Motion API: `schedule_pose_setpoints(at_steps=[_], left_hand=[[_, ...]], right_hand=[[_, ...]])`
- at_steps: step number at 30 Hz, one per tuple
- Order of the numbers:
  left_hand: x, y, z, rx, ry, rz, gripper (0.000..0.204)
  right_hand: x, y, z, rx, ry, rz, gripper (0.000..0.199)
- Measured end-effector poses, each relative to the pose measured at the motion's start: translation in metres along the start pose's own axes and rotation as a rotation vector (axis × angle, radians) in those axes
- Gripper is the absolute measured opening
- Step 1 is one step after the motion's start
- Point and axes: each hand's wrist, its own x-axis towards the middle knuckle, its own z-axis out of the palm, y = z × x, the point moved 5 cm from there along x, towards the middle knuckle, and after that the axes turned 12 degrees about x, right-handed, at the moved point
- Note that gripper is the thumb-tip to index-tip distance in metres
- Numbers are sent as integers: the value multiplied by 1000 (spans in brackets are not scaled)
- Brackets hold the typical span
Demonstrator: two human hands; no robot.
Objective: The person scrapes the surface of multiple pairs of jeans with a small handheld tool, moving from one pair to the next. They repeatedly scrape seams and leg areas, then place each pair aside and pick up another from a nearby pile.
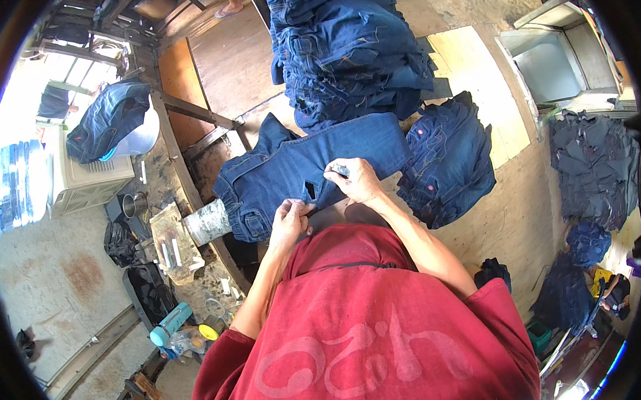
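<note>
A pair of blue jeans (pixel 276 175) is drawn over a pale, worn cylinder (pixel 208 222) that shows at its waistband end. A dark hole with frayed edges is open in the denim between my hands. My left hand (pixel 290 220) is closed on the cloth at the hole's near edge, fingertips pinched together. To the right of the hole, my right hand (pixel 360 181) is closed with a small greyish piece (pixel 341 170) between thumb and fingers, just over the denim. What kind of thing this piece is, I cannot make out.
Beyond the jeans rises a tall pile of folded jeans (pixel 350 56). More jeans (pixel 451 158) lie to the right. A wooden ledge at left bears a metal cup (pixel 135 204) and white sticks (pixel 171 253). A turquoise bottle (pixel 171 324) lies at lower left.
</note>
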Motion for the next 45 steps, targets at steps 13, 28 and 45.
schedule_pose_setpoints(at_steps=[13, 28, 45], left_hand=[[12, 28, 8, 304, -63, 16, 25], [7, 26, 0, 227, -282, -113, 48], [10, 49, -18, 301, -682, -86, 106]], right_hand=[[-3, 0, 3, -33, 14, -90, 23], [-19, -9, -4, -107, 126, 2, 31], [-59, -64, 22, -481, -60, -276, 19]])
